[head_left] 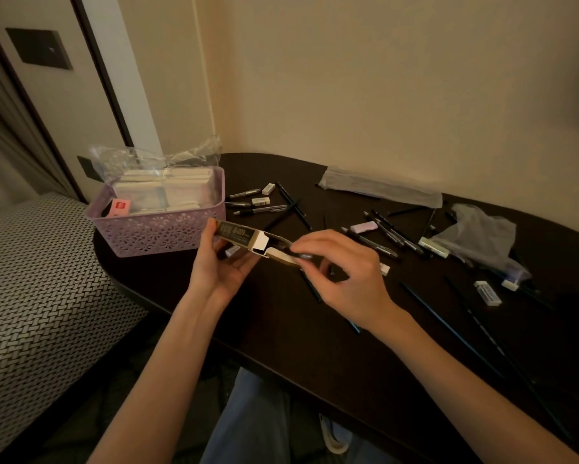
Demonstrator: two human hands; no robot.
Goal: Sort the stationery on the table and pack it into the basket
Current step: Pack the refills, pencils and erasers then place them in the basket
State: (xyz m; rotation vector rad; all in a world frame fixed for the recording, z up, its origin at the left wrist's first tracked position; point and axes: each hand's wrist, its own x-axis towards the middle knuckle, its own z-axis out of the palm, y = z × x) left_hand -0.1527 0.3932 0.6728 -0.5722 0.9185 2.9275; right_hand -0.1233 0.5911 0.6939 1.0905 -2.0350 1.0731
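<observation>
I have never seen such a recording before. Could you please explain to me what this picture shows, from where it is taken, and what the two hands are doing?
There is no machine here. A camera worn on a person's head looks down at their two bare hands. The left hand holds a small open cardboard box. The right hand pinches a dark pen in its fingers at the box's open end. On the dark table lie scattered pens, pencils, white erasers and clear plastic bags. At the left stands a purple basket with some white packs already inside.
</observation>
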